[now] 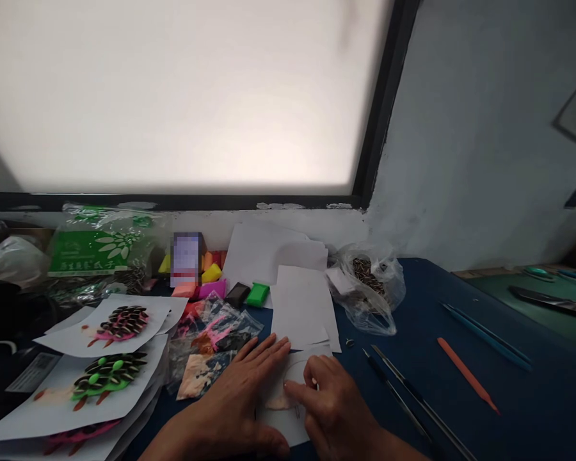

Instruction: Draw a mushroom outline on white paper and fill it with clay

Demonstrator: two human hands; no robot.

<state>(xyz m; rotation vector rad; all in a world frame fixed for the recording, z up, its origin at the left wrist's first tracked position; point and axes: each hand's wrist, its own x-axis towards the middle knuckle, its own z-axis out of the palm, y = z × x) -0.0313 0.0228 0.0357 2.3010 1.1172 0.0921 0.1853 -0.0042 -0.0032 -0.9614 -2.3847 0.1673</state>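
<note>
A small white sheet of paper (281, 430) lies in front of me on the blue table, with a curved outline drawn on it. Peach-coloured clay (279, 402) is spread thinly inside the lower left of that outline. My left hand (240, 397) rests flat along the sheet's left side, fingers stretched out. Over the sheet's right side is my right hand (333, 403), its index fingertip at the clay's edge and the other fingers curled. Whether something small sits in those curled fingers is hidden. An opened packet of peach clay (196, 379) lies left of my left hand.
Finished seed-and-clay pictures (120, 323) are stacked at left. Clay packets (258, 294), blank paper (301, 307) and a bag of seeds (369, 278) stand further back. Metal tweezers (420, 400), an orange tool (465, 373) and blue tweezers (487, 336) lie at right.
</note>
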